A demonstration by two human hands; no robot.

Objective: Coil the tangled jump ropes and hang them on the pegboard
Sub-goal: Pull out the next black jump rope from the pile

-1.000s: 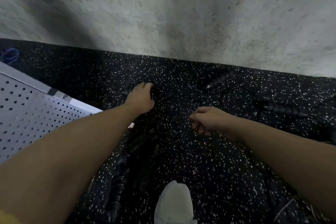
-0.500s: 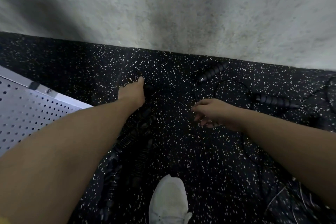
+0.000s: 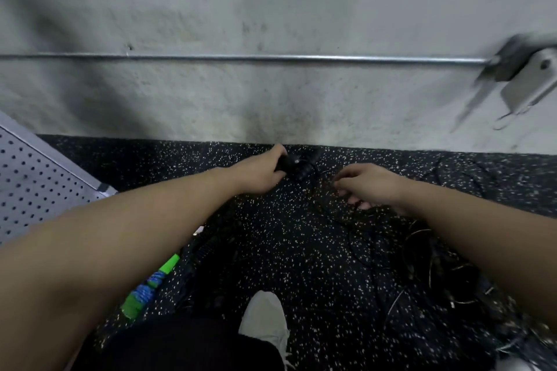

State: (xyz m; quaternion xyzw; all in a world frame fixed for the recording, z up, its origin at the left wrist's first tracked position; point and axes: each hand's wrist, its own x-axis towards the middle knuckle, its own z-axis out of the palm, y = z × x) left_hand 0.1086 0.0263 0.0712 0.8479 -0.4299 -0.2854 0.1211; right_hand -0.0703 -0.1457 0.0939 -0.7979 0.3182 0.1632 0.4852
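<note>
Both hands down at the ropes

Left hand (image 3: 265, 173) grips black jump-rope handles (image 3: 294, 164) near the concrete wall (image 3: 271, 9); right hand (image 3: 366, 185) hovers loosely curled, holding nothing, over tangled cords (image 3: 422, 250) on the speckled floor (image 3: 286, 250); pegboard (image 3: 36, 181) lies far left

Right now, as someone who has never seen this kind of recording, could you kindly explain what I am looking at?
There is no machine here. A person wears one wide camera on the head, looking forward and down, so you see their own bare arms.

The left hand has its grip on black rope handles near the wall. The right hand hovers with curled fingers over thin black ropes tangled on the speckled floor; whether it holds any, I cannot tell.

At the left lies a grey pegboard, and below it a green and blue handle. A white shoe shows at the bottom. A metal rod runs along the wall.
</note>
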